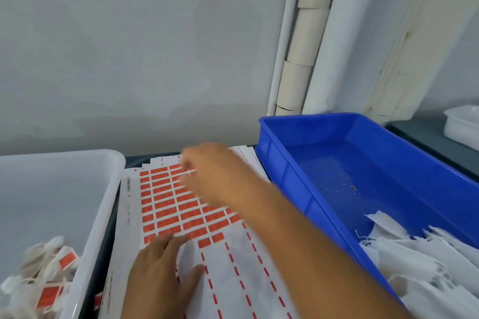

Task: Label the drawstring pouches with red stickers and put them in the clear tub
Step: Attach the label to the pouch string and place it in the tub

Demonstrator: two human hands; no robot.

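A white sheet of red stickers (166, 204) lies on the table between two tubs. My left hand (160, 274) rests flat on its near part, fingers straight. My right hand (210, 173) reaches across to the sheet's far rows, and its curled fingertips pinch a red sticker there; motion blur hides the detail. The clear tub (108, 189) stands at the left and holds white drawstring pouches (51, 280) with red stickers on them. Several plain white pouches (420, 261) lie in the near end of the blue bin (298, 163) at the right.
More sticker sheets lie stacked under the top one. The blue bin's far half holds only small crumbs. A small white tub (464, 124) sits at the far right. Cardboard and white rolls (305, 33) lean against the wall behind the bin.
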